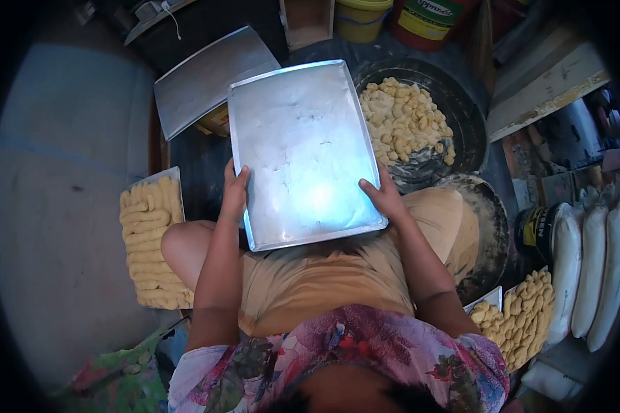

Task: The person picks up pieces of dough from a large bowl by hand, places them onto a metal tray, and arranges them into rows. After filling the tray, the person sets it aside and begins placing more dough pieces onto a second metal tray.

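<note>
A shiny metal baking tray [300,151] with a low raised rim is held over my lap, its bare inner face up and tilted toward me. My left hand [235,191] grips its left edge, thumb over the rim. On the right edge, lower down, my right hand [384,195] has its thumb on the inner face. The fingers beneath the tray are hidden. Beyond the right edge sits a wide black basin [474,113] with many floury dough pieces [406,117]. A second metal tray [210,79] lies behind, partly covered by the one I hold.
To the left is a tray of long dough twists [151,241]; more shaped dough [527,316] lies on trays at lower right. Another floury basin [489,227] is beside my right knee. A yellow bucket [360,20], a red bucket [424,24] and filled white bags [589,268] stand around.
</note>
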Available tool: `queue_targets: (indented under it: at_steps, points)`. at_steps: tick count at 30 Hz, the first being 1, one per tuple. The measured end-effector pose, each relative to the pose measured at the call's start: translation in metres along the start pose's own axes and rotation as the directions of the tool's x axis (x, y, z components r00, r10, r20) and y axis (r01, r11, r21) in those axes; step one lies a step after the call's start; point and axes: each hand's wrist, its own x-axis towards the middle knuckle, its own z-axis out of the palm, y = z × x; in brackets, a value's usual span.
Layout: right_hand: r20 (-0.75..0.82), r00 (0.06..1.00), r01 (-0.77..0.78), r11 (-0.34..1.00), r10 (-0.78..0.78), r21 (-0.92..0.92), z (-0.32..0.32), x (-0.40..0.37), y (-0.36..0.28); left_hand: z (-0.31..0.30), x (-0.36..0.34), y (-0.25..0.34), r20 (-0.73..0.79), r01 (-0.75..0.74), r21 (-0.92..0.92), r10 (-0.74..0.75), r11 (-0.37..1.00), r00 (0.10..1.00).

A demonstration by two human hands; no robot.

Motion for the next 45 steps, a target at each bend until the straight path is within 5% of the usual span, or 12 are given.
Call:
queue_targets:
  at_steps: [5,10,16,18,22,26,28,30,31,35,41,45]
  points:
    - [0.099,0.994,0.036,0.999,-0.037,0.012,-0.01,0.004,-0.02,-0.012,0.005,-0.013,-0.04,-0.037,0.122,0.042,0.992,0.998]
    - [-0.102,0.957,0.136,0.729,-0.272,-0.671,-0.015,0.033,-0.107,-0.02,0.01,-0.023,-0.047,-0.048,0.122,0.054,0.991,0.997]
    - [-0.158,0.557,0.573,0.514,-0.816,-0.638,0.049,0.075,-0.201,-0.026,0.008,-0.025,-0.012,-0.097,0.059,0.098,0.994,0.995]
    - [0.353,0.903,0.429,0.489,-0.245,-0.759,0.108,0.133,-0.091,-0.024,0.006,-0.021,-0.046,-0.088,0.158,0.097,0.983,0.994]
    - [0.315,0.9,0.429,0.486,-0.301,-0.762,0.125,0.13,-0.064,-0.032,0.011,-0.021,-0.039,-0.081,0.12,0.086,0.989,0.995]
    - [0.325,0.869,0.484,0.78,-0.373,-0.397,0.096,0.14,-0.064,-0.02,0.026,0.002,0.052,-0.253,0.83,0.383,0.498,0.922]
    - [0.087,0.886,0.453,0.891,-0.454,0.035,0.062,0.157,-0.053,0.021,0.043,0.02,0.142,-0.379,0.846,0.525,0.376,0.839]
    - [-0.309,0.788,0.504,0.846,-0.533,-0.173,0.012,0.185,-0.034,0.086,0.064,0.047,0.267,-0.455,0.849,0.526,0.268,0.808]
    - [-0.43,0.864,0.36,0.918,-0.261,0.166,-0.013,0.189,-0.036,0.119,0.078,0.05,0.295,-0.503,0.803,0.521,0.319,0.801]
    - [-0.593,0.779,-0.126,0.978,0.203,0.168,-0.101,0.231,0.079,0.244,0.14,0.051,0.421,-0.627,0.727,0.54,0.279,0.728]
    - [-0.497,0.833,-0.463,0.799,0.243,-0.385,-0.15,0.189,0.271,0.315,0.19,0.01,0.568,-0.721,0.675,0.515,0.154,0.642]
    - [-0.6,0.6,-0.73,0.668,0.529,-0.141,-0.15,0.17,0.309,0.31,0.198,0.0,0.517,-0.692,0.639,0.48,0.335,0.709]
